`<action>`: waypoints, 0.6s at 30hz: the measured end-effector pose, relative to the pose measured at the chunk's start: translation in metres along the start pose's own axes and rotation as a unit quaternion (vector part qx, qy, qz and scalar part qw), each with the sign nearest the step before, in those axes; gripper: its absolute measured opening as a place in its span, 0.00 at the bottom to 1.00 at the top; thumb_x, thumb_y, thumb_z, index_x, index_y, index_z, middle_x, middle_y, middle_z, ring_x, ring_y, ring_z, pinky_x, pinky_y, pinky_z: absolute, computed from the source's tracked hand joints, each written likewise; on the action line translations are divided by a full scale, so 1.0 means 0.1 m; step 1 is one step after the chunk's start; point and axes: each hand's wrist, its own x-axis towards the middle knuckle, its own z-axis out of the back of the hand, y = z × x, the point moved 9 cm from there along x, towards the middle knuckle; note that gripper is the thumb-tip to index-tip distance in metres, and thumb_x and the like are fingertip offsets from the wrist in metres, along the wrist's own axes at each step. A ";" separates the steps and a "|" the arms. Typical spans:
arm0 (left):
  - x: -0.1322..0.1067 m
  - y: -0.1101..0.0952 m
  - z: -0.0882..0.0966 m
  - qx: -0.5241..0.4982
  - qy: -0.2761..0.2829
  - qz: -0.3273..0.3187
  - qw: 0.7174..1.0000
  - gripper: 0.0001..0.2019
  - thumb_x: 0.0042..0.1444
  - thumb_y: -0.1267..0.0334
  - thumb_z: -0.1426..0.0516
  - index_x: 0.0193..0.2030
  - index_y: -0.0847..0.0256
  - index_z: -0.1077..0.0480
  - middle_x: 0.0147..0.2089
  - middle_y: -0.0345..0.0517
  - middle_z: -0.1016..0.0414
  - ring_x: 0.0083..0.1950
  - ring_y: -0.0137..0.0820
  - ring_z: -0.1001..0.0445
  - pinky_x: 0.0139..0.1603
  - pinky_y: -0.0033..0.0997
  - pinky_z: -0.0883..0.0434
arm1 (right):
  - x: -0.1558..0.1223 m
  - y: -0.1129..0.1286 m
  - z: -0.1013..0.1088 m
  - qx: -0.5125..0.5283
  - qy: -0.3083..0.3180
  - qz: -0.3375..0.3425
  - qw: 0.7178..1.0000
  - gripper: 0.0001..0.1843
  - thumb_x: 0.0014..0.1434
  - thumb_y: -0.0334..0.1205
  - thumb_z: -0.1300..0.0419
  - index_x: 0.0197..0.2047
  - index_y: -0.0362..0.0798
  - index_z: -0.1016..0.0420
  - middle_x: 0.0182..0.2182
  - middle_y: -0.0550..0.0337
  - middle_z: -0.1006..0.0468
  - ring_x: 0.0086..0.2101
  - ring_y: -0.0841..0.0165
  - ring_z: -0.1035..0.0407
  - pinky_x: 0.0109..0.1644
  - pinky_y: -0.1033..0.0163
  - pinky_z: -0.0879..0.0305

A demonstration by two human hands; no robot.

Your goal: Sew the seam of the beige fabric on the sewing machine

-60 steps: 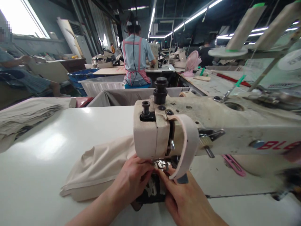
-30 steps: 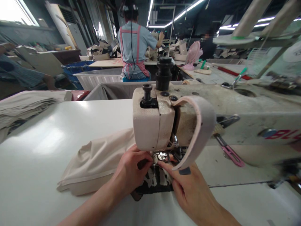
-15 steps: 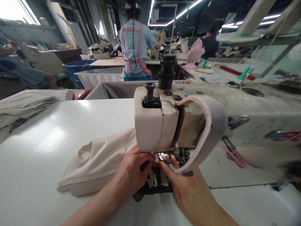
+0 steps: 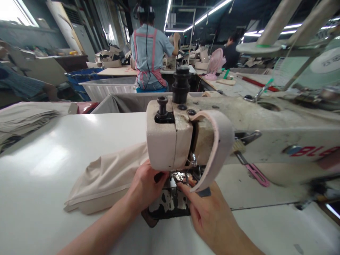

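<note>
A sewing machine [image 4: 161, 143] stands before me, its head over a worn metal bed plate [image 4: 167, 203]. Beige fabric [image 4: 106, 179] lies left of the head and runs in behind my left hand [image 4: 145, 184]. That hand is closed, thumb and fingers pinched together at the fabric's edge beside the presser foot [image 4: 182, 176]. From the right, my right hand [image 4: 211, 210] rests by the foot with its index finger stretched out towards it. A curved pale strap [image 4: 221, 141] and the machine hide some of its other fingers.
A stack of cut fabric [image 4: 26, 122] lies on the white table [image 4: 53, 152] at the left. A pink thread snipper [image 4: 256, 173] hangs on the machine arm. Ahead, a person in a pink-strapped apron [image 4: 148, 53] sits with their back to me, near a pink fan [image 4: 214, 63].
My left hand has drawn slightly left from the presser foot, and the gap between my fingertips is wider. More of the bed plate shows. The view has shifted a little to the right.
</note>
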 end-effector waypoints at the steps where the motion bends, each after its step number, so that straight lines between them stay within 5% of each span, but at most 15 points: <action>1: 0.00 0.00 0.00 0.000 0.001 0.003 1.000 0.09 0.53 0.71 0.45 0.26 0.62 0.25 0.29 0.46 0.21 0.34 0.36 0.23 0.36 0.32 0.26 | 0.00 0.00 0.00 -0.002 0.001 -0.002 1.000 0.24 0.55 0.22 0.50 0.52 0.43 0.25 0.45 0.48 0.25 0.49 0.54 0.38 0.50 0.50 0.33; 12: 0.00 0.09 -0.02 -0.008 0.039 0.045 0.998 0.09 0.54 0.68 0.46 0.31 0.62 0.23 0.33 0.48 0.19 0.35 0.37 0.22 0.35 0.33 0.25 | 0.01 0.01 0.01 -0.003 -0.002 -0.007 1.000 0.26 0.55 0.22 0.51 0.54 0.42 0.27 0.45 0.47 0.25 0.48 0.54 0.37 0.49 0.50 0.33; 18: -0.01 0.12 -0.04 -0.029 0.067 0.051 0.996 0.07 0.51 0.68 0.44 0.26 0.61 0.24 0.28 0.46 0.21 0.31 0.35 0.24 0.30 0.29 0.27 | 0.06 0.04 0.01 0.015 -0.010 -0.006 1.000 0.23 0.54 0.21 0.51 0.49 0.43 0.25 0.45 0.48 0.25 0.45 0.56 0.35 0.49 0.51 0.32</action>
